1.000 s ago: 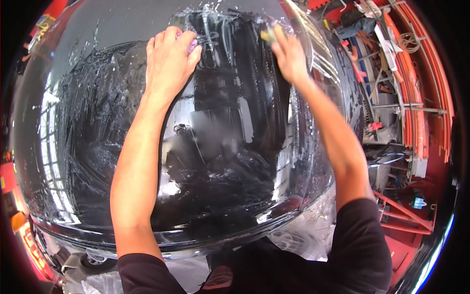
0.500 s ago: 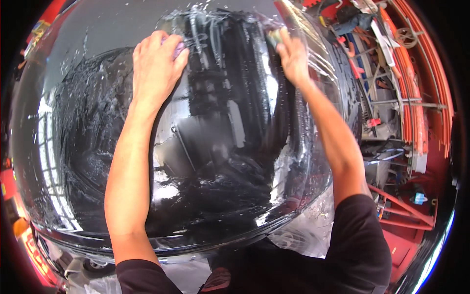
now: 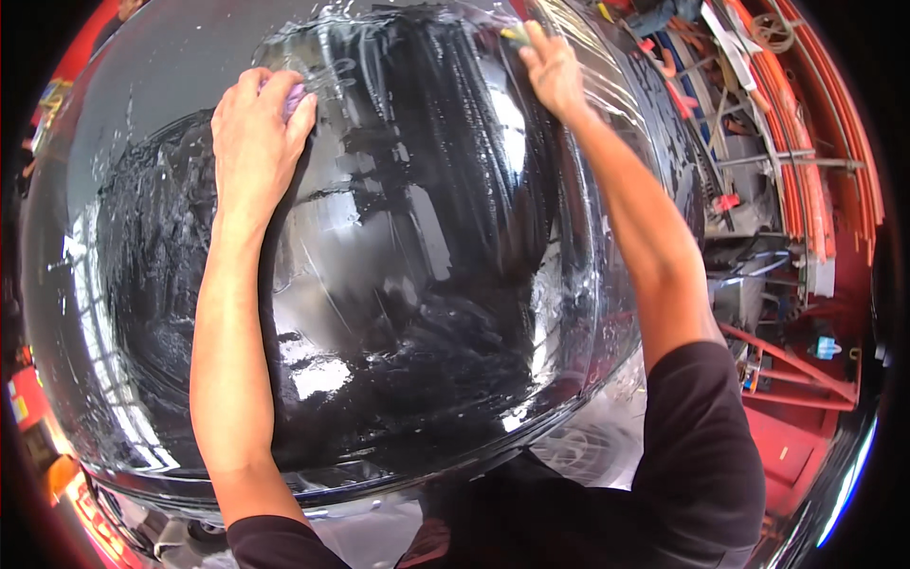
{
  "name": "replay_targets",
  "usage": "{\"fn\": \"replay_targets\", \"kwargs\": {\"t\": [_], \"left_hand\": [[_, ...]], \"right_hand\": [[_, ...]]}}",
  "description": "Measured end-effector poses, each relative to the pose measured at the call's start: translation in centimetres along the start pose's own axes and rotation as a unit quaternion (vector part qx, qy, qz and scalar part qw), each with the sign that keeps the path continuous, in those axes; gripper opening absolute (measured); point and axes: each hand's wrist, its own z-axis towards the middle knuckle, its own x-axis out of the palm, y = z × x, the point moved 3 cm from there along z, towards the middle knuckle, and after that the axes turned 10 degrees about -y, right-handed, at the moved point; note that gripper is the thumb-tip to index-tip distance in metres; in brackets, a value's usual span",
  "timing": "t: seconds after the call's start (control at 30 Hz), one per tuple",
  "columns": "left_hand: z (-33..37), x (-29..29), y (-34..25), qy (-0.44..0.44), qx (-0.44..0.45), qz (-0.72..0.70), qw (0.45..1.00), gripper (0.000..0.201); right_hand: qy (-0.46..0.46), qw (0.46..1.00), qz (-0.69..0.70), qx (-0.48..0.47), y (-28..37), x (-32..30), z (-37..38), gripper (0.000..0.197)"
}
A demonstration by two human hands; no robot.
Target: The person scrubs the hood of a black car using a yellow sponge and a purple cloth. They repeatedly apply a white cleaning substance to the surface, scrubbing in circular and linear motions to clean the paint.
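A glossy black car panel (image 3: 441, 332), wet and streaked with whitish film, curves away in front of me. My left hand (image 3: 254, 142) rests on its left part, fingers curled around a crumpled purple wad (image 3: 295, 99); most of the wad is under the palm, and I cannot tell whether it is cloth or clay. Farther out on the right, my right hand (image 3: 555, 74) presses a small yellow-and-grey pad (image 3: 517, 35) against the panel. Only the pad's edge shows beyond the fingertips. Both arms are stretched forward over the panel.
The panel's near edge (image 3: 379, 482) runs just in front of my body. To the right stand a red metal frame (image 3: 791, 370), long orange bars (image 3: 815, 142) and cluttered tools. A light-blue object (image 3: 828, 347) is by the frame.
The view has shifted, so the panel sits a little more to the left. My right hand has slid farther away with the pad. My left hand stays at about the same spot, holding the wad.
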Motion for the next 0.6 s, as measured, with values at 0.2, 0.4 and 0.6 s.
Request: {"fn": "replay_targets", "kwargs": {"t": [0.2,0.4,0.6], "left_hand": [[-1.7,-2.2,2.0,0.009,-0.022,0.041,0.999,0.036],[-1.2,-1.4,0.8,-0.019,-0.002,0.032,0.999,0.035],[-0.9,-0.4,1.6,-0.034,-0.008,0.039,0.999,0.041]], "right_hand": [[0.107,0.981,0.15,0.062,8.7,-19.5,-19.6,0.055],[0.04,0.996,0.083,0.015,4.8,-10.9,-11.5,0.054],[0.028,0.992,0.09,0.078,5.0,-10.9,-11.9,0.052]]}}
